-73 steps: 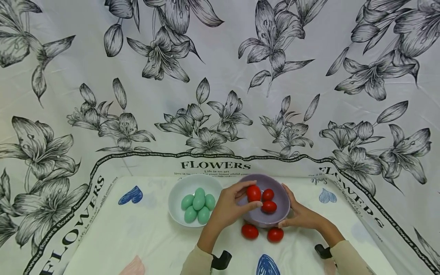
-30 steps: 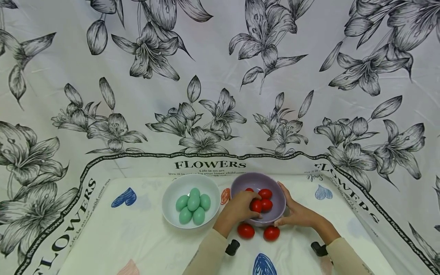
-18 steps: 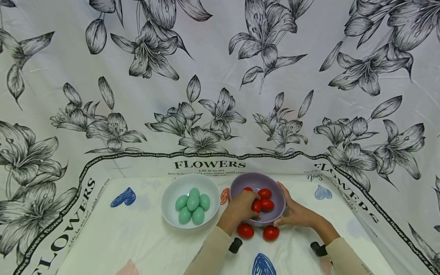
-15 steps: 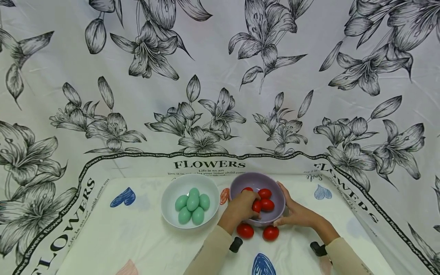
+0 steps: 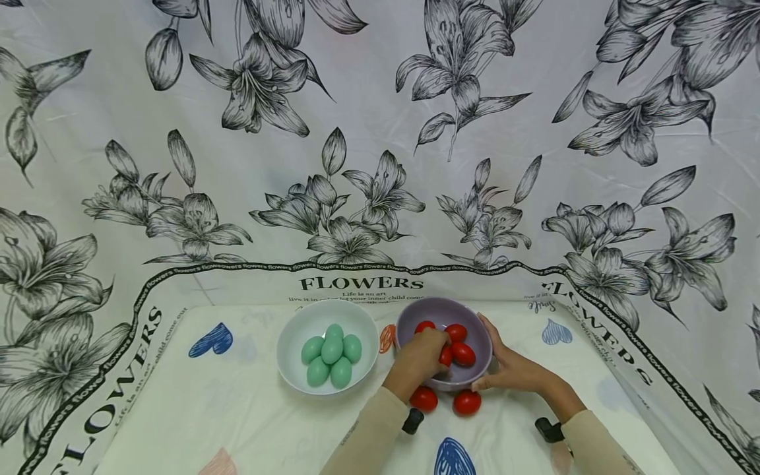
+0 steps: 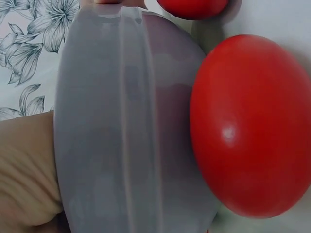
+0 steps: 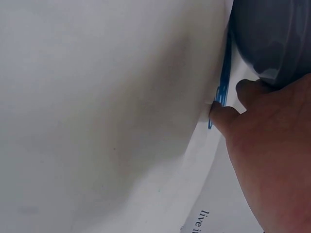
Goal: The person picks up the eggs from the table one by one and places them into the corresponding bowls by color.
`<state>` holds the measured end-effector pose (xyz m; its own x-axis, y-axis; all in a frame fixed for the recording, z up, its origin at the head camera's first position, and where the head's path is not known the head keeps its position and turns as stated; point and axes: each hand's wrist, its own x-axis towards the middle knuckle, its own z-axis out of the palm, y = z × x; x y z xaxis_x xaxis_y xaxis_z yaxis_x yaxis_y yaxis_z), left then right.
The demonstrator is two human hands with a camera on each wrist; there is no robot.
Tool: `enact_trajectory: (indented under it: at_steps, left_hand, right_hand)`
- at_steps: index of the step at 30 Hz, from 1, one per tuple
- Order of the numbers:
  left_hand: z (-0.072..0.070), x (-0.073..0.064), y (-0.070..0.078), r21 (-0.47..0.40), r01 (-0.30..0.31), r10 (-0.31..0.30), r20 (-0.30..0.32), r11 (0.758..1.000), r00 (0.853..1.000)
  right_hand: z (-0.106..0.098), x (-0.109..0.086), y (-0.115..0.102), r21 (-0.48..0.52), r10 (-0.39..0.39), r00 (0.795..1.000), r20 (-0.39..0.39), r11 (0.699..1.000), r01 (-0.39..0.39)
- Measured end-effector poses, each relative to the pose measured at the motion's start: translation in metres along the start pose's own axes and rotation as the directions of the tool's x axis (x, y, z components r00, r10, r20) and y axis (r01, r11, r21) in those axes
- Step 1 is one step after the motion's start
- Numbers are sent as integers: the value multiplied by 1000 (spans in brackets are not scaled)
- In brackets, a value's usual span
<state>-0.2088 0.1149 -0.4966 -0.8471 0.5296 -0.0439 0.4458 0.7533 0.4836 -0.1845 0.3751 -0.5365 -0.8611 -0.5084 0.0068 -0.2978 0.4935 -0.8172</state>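
Note:
My left hand reaches down into the purple bowl, its fingers and thumb around a red egg. Beside that egg lie other red eggs in the bowl, one partly behind the fingers. My right hand grips the bowl's right side, thumb at the near edge and fingers along the far right. In the right wrist view its fingers curve at the dark side of the bowl. Two red eggs lie on the cloth just before the bowl; one red egg looms large in the left wrist view.
Left of the purple bowl stands a white bowl with several pale green eggs. A white cloth printed with hearts covers the table. Behind it hangs a curtain with black lily drawings.
My left hand has lowered a red egg from over the bowl's left part down among the others, which have shifted a little. The right hand keeps its grip on the bowl.

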Motion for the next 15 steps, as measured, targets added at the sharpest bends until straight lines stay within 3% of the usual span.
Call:
enact_trajectory:
  at_steps: [15]
  left_hand:
    - [-2, -2, -1, -6, -14, 14, 4, 1000, 1000]
  right_hand:
    - [0, -1, -1, 14, -7, 1000, -6, 1000, 7]
